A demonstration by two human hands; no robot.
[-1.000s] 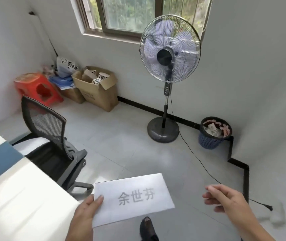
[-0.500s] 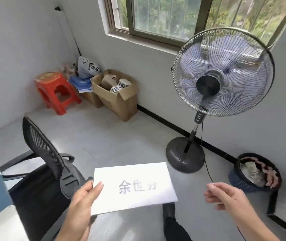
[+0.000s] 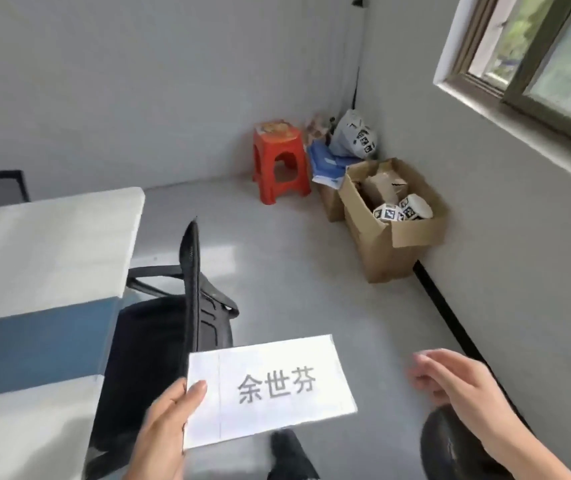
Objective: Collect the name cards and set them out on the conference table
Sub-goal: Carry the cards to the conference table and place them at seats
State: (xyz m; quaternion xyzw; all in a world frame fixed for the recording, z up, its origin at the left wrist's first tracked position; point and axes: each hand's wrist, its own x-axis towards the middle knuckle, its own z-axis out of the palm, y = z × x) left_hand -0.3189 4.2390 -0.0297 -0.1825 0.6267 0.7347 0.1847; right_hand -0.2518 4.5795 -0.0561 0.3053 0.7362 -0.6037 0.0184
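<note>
A white paper name card with three printed black characters is held flat in front of me. My left hand grips its left edge, thumb on top. My right hand hovers to the right of the card, apart from it, holding nothing, with its fingers loosely curled. The conference table, white with a blue band, fills the left side of the view.
A black mesh office chair stands against the table, just beyond the card. In the far corner are a red plastic stool, an open cardboard box and bags. The fan's dark base sits under my right wrist. A window is upper right.
The view has swung left: the fan and waste basket have left the frame, the table and corner stool have come in. The card stays in my left hand; my right hand stays beside it.
</note>
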